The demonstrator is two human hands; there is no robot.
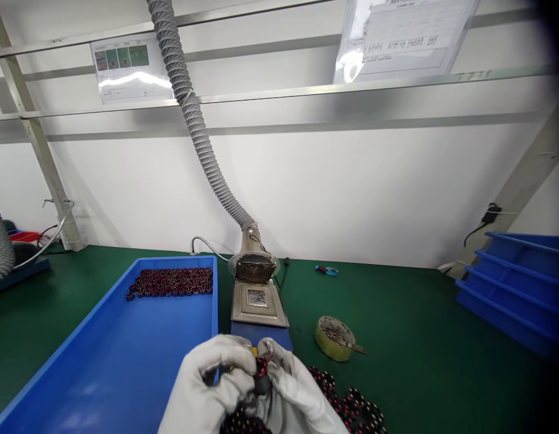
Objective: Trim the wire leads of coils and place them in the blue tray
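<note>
Head: tray (121,349) partly behind left grip (200,395)

A small red-and-black part (262,369) is held between the gloved left hand (216,383) and the gloved right hand (297,386). To the left, similar parts (173,281) are gathered at the far end of a blue tray (126,349). A round tin (334,343) is placed right of a metal-topped device (260,304); blue bins (514,295) are stacked farther right.

On the counter (419,337) we have the tray (126,355) at ten o'clock, coils (171,281) in its far end, the machine (260,310) at twelve, the tin (328,349) at one, pliers (326,270) behind it, crates (509,295) at two.
</note>
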